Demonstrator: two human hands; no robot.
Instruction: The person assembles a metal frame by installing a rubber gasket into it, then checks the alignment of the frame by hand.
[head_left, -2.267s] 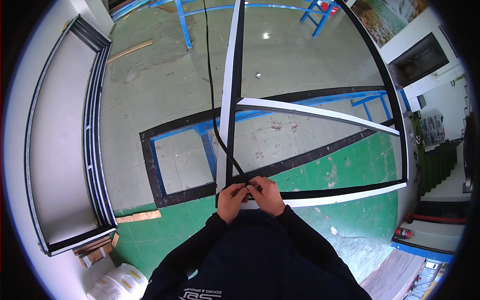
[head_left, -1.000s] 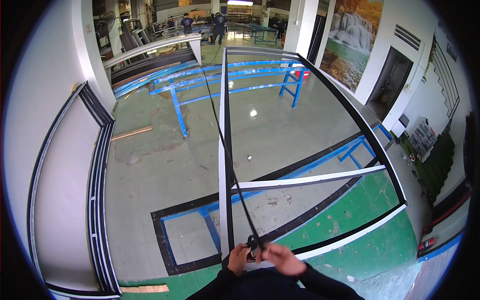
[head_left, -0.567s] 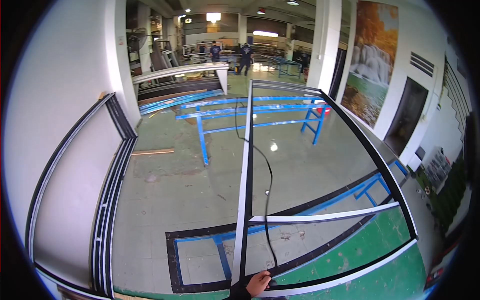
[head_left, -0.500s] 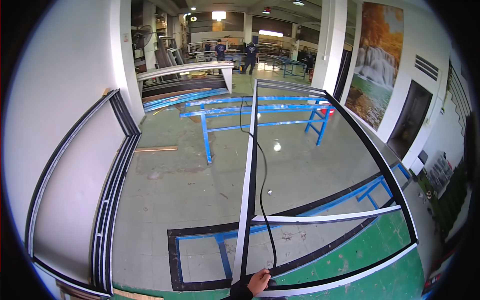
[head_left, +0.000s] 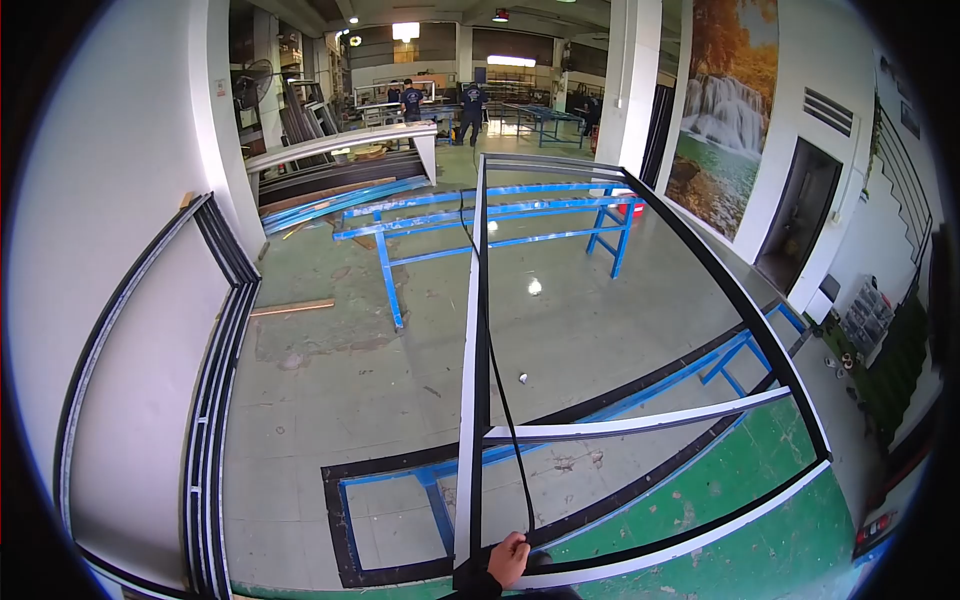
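My left hand (head_left: 509,560), in a dark sleeve, is at the bottom centre. Its fingers are closed on the end of a long black rubber strip (head_left: 513,440). From there the strip runs up and away across a large black-and-white window frame (head_left: 640,424), then past its left bar toward the far end. The hand is just above the near left corner of this frame. The frame rests on blue trestles, one of them a blue stand (head_left: 520,212) at the far side. My right hand is out of view.
At left a black multi-track frame (head_left: 208,430) leans against the white wall. A wooden strip (head_left: 292,307) lies on the floor. Blue bars (head_left: 345,200) are stacked by a pillar, and two people (head_left: 472,105) stand in the background. A doorway (head_left: 800,215) is at right.
The black strip hung in a loose curve and is now drawn nearly straight. My left hand has stayed near the frame's corner. The whole view has shifted, moving the scene slightly left.
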